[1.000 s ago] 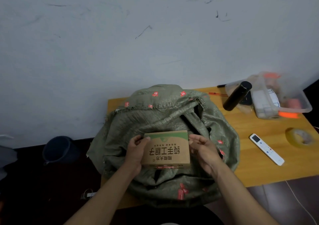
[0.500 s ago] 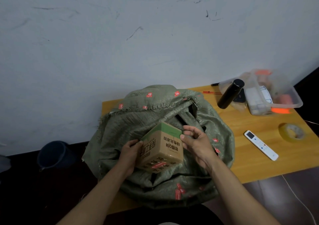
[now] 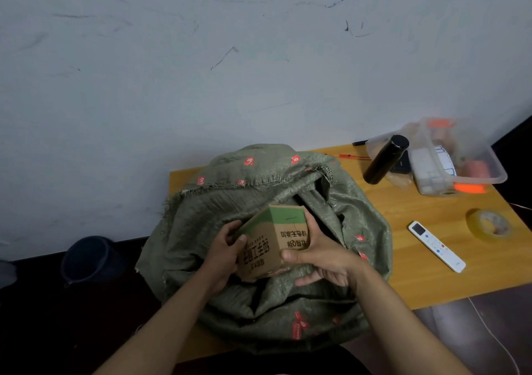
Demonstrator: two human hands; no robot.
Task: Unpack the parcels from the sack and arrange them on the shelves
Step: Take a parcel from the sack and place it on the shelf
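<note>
Both hands grasp the cardboard box (image 3: 273, 242) over the green woven sack (image 3: 288, 302): left hand (image 3: 223, 256) fingers curl round its left face, right hand (image 3: 325, 255) thumb pinches the front corner, fingers behind and under. Box tilted, green band away from the wrists, sack mouth just beyond the fingertips. Sack sits on the wooden table (image 3: 431, 259).
</note>
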